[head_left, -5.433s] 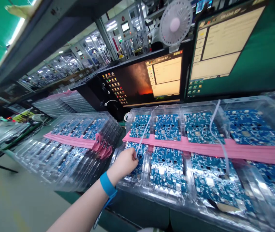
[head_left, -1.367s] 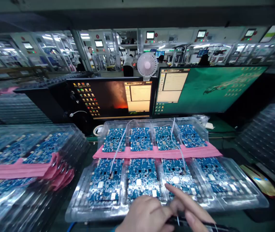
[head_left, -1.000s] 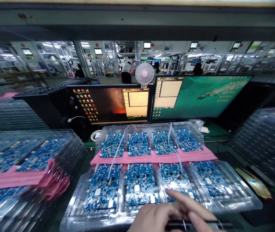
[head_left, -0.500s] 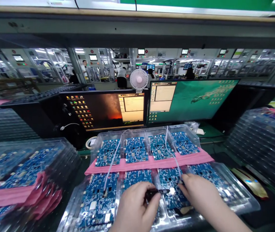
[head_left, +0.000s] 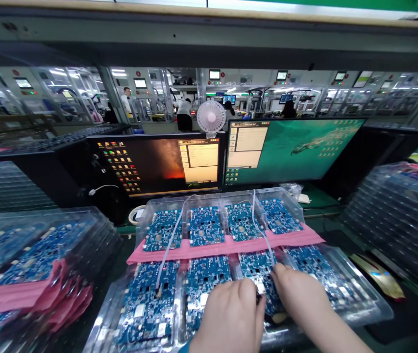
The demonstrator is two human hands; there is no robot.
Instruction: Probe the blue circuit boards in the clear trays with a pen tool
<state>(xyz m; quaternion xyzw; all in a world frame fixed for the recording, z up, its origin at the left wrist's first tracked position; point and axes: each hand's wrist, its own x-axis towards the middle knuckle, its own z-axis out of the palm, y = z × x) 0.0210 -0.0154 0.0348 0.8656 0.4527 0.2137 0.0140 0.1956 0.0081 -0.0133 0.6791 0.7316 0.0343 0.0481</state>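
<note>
**Q:** What lies from the left to the centre?

**A:** A stack of clear trays (head_left: 100, 238); then an open tray (head_left: 366, 299) holding blue circuit boards in two rows. A pink strip (head_left: 209, 249) crosses it between the rows, perhaps as padding. The first white cable (head_left: 168, 247) drapes over the strip to the leftmost front board (head_left: 146, 294), probably to leave its surface reachable.

**Q:** And the hands?

**A:** Apart but near each other. The left hand (head_left: 231, 314) is curled round a dark object (head_left: 258, 296), mostly hidden. The right hand (head_left: 300, 289) has its fingers bent at the lower end of the second white cable (head_left: 263, 235), over the third front board (head_left: 255, 264), seemingly to steady it; whether they pinch it cannot be told.

**Q:** Farther right?

**A:** A gold mouse (head_left: 378, 279), beside the tray, then another stack (head_left: 392, 211).
</note>
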